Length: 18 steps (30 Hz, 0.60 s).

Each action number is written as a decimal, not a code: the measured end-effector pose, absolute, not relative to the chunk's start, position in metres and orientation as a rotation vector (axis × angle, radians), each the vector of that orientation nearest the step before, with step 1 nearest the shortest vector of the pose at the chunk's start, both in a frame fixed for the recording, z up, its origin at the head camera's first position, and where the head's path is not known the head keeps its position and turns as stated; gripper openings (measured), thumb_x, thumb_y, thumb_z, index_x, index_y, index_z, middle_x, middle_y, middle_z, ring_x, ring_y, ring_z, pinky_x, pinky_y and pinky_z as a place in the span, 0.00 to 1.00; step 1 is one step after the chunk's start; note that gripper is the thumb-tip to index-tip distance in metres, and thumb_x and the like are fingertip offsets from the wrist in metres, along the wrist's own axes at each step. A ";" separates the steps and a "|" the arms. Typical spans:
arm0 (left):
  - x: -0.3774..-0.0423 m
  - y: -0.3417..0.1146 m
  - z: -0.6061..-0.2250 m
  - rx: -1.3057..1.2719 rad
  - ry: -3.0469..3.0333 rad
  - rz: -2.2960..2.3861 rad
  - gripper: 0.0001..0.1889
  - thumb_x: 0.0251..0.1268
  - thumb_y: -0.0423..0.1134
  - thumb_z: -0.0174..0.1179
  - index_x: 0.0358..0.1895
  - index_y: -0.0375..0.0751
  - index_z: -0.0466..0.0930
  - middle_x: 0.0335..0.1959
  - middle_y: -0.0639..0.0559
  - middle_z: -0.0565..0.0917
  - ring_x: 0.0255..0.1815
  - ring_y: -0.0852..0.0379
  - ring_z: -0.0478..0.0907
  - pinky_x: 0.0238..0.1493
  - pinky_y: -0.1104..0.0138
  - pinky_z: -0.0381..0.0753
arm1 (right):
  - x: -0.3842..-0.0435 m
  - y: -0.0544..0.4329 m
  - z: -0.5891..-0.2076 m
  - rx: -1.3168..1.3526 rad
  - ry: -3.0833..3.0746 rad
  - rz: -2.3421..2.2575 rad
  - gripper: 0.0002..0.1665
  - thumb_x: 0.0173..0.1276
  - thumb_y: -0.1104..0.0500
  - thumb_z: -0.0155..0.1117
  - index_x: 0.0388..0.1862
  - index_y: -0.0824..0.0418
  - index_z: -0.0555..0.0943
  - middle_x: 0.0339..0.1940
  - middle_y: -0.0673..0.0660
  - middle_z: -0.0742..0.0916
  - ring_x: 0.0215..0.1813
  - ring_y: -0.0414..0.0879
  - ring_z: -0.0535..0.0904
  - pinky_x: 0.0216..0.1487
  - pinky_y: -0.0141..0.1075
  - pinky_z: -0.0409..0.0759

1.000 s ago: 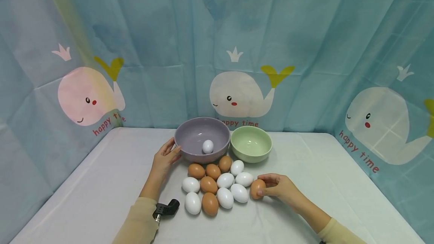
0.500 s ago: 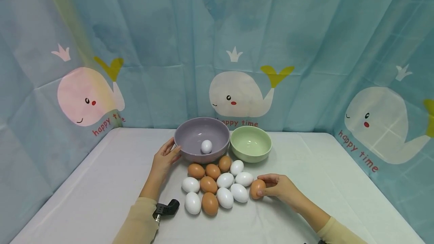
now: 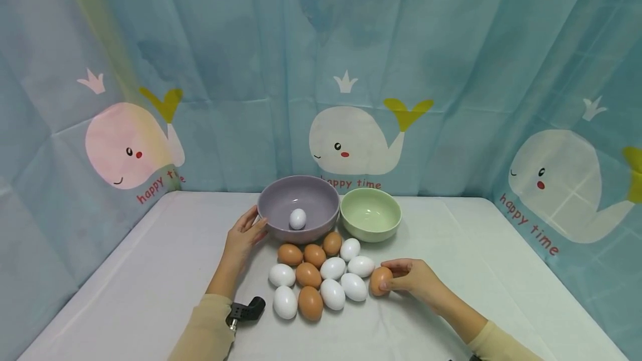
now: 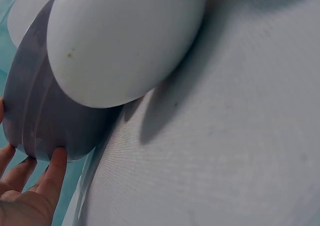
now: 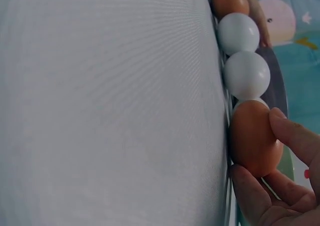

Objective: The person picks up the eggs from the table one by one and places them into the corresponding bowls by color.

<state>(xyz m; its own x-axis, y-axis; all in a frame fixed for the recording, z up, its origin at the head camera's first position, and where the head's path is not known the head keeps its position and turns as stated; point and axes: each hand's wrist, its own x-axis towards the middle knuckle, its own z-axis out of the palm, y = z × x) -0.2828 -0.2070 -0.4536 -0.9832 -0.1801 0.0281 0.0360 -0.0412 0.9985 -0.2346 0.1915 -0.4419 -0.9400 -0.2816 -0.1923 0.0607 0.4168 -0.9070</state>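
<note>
- Head: right hand [image 3: 412,278] pinches a brown egg [image 3: 379,280] at the right end of the egg cluster [image 3: 333,294]; the green bowl [image 3: 371,235] lies just beyond it, the purple bowl [image 3: 299,235] farther left.
- Left wrist: left hand [image 4: 31,192], fingers extended, touches the purple bowl's wall.
- Right wrist: thumb and fingers straddle the brown egg, its long axis roughly parallel to the tabletop [image 5: 125,110].

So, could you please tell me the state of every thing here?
Purple bowl: upright, white egg inside
Green bowl: upright, no egg visible inside
Left grip: touching the purple bowl
Right grip: pinching a brown egg
Other eggs: lying on the table
Table: covered with white cloth
Curtain: hanging, creased
</note>
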 end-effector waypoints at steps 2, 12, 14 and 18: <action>-0.283 -0.207 -0.454 0.155 -2.064 -2.160 0.34 0.74 0.40 0.58 0.78 0.44 0.56 0.81 0.49 0.56 0.78 0.51 0.61 0.65 0.65 0.79 | -0.235 0.191 -0.442 -0.182 2.373 -1.527 0.37 0.56 0.56 0.79 0.61 0.70 0.78 0.51 0.60 0.88 0.48 0.40 0.83 0.46 0.31 0.84; -0.283 -0.207 -0.455 0.145 -2.053 -2.164 0.33 0.74 0.40 0.58 0.78 0.44 0.56 0.81 0.49 0.56 0.78 0.51 0.61 0.64 0.66 0.80 | -0.233 0.191 -0.439 -0.120 2.425 -1.523 0.36 0.52 0.54 0.81 0.59 0.66 0.81 0.49 0.57 0.89 0.47 0.39 0.82 0.43 0.28 0.83; -0.283 -0.207 -0.455 0.147 -2.057 -2.160 0.33 0.74 0.40 0.58 0.78 0.44 0.56 0.81 0.49 0.56 0.78 0.51 0.61 0.64 0.67 0.80 | -0.233 0.193 -0.437 -0.127 2.442 -1.522 0.36 0.53 0.54 0.81 0.59 0.67 0.81 0.49 0.57 0.89 0.46 0.38 0.82 0.43 0.28 0.83; -0.283 -0.207 -0.454 0.150 -2.061 -2.151 0.34 0.74 0.40 0.58 0.78 0.44 0.56 0.81 0.48 0.56 0.78 0.51 0.61 0.64 0.67 0.80 | -0.235 0.195 -0.430 -0.130 2.458 -1.526 0.35 0.54 0.54 0.80 0.59 0.65 0.81 0.49 0.56 0.90 0.47 0.37 0.82 0.45 0.27 0.82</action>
<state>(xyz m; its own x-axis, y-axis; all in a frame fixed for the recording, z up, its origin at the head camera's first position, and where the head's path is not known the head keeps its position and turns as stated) -0.2825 -0.2071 -0.4539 -0.9824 -0.1830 0.0371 0.0449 -0.0386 0.9982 -0.2349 0.1948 -0.4298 -0.9661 -0.2033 -0.1594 0.0527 0.4489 -0.8920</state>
